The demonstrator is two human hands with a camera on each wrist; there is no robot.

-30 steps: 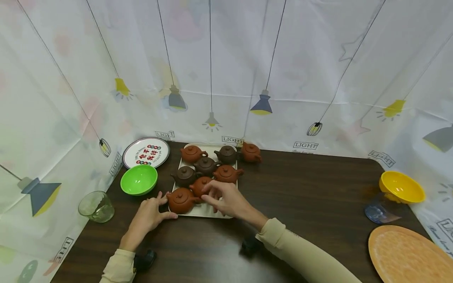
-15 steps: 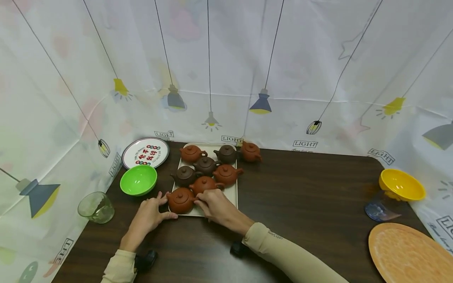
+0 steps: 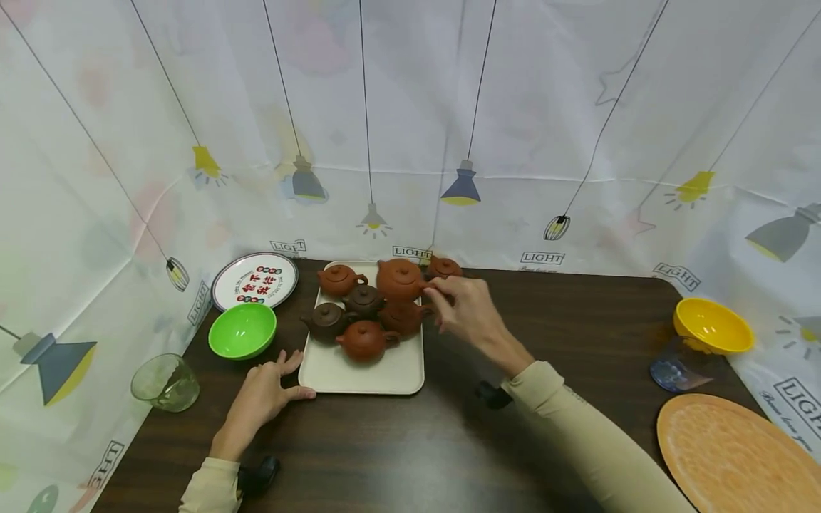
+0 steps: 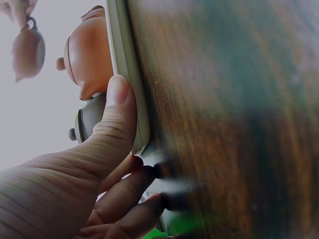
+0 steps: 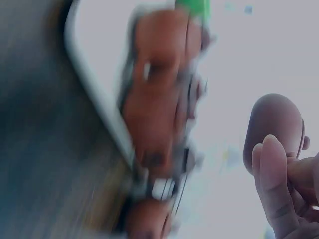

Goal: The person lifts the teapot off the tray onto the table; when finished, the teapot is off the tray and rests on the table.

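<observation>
The lift is apparently done, the setting-down being left outstanding: a reddish-brown teapot [image 3: 400,283] is being held aloft near the far right corner of the tray [image 3: 359,381], being pinched narrowly by its handle in the right hand [image 3: 468,311]. The tray is being supported near the far edge of the table [image 3: 398,445], its near left corner being braced by the left hand [image 3: 258,395], thumb and fingers spread wide. Five grouped teapots [image 3: 363,343] are being carried there; a lone teapot [image 3: 444,267] is being kept just outside its far right corner.

left hand [image 3: 258,396] low, thumb [image 4: 119,102] spread from fingers [image 4: 128,194] | right hand [image 3: 471,312] aloft, fingers pinching
</observation>
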